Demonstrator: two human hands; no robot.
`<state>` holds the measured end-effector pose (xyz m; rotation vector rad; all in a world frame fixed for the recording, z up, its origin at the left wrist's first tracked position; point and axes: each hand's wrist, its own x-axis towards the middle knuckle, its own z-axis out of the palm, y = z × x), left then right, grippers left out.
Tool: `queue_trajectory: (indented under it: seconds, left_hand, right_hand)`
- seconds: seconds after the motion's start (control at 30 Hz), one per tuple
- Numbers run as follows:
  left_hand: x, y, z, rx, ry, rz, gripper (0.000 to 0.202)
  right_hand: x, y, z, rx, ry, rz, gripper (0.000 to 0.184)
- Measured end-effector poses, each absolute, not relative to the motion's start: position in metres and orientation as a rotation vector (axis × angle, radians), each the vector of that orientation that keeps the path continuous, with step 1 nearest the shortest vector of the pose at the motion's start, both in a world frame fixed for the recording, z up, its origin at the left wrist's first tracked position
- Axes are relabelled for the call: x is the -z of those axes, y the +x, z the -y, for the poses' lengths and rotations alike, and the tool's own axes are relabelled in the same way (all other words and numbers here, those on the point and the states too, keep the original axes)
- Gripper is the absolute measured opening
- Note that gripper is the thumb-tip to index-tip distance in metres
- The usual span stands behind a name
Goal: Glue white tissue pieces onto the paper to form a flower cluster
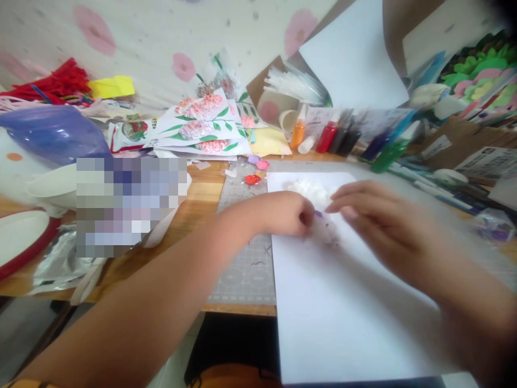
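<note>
A long white sheet of paper [339,323] lies partly on a grey cutting mat [246,264] and hangs over the table's front edge. Near its far end sits a fluffy white heap [309,188], with a paler purple-tinged patch of bits [329,234] nearer me. Over the paper, my left hand [288,213] is curled closed; whatever is in its fingers is hidden. My right hand [375,218] hovers close by on the right, somewhat blurred, its fingers stretched toward my left. Between the two hands shows a small purple piece [318,214].
Small colored dishes [253,179] stand at the mat's far edge. Behind are bottles of orange [298,134], red [326,136] and green liquid [388,156], and flower pictures [202,124]. A cardboard box [476,151] is at right, a red-rimmed white dish [24,237] at left.
</note>
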<state>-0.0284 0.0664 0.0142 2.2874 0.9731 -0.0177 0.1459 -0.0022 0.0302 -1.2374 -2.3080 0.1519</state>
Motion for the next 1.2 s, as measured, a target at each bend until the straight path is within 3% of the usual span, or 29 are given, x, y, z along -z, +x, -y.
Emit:
queue_trajectory:
  seconds: [0.17, 0.4, 0.73, 1.2]
  left_hand:
    - [-0.015, -0.029, -0.066, 0.090, 2.264, -1.001, 0.017]
    - [-0.016, -0.030, -0.066, 0.082, 2.238, -0.969, 0.018]
    - [-0.019, -0.031, -0.066, 0.104, 2.213, -0.966, 0.018]
    - [-0.022, -0.028, -0.064, 0.113, 2.270, -0.968, 0.015]
  right_hand:
    - [-0.046, 0.161, 0.018, 0.041, -1.168, 2.100, 0.033]
    - [-0.035, 0.159, 0.016, -0.010, -1.131, 2.343, 0.020]
    - [-0.020, 0.154, 0.008, -0.063, -1.090, 2.573, 0.027]
    - [-0.016, 0.153, 0.008, 0.154, -1.027, 2.590, 0.025]
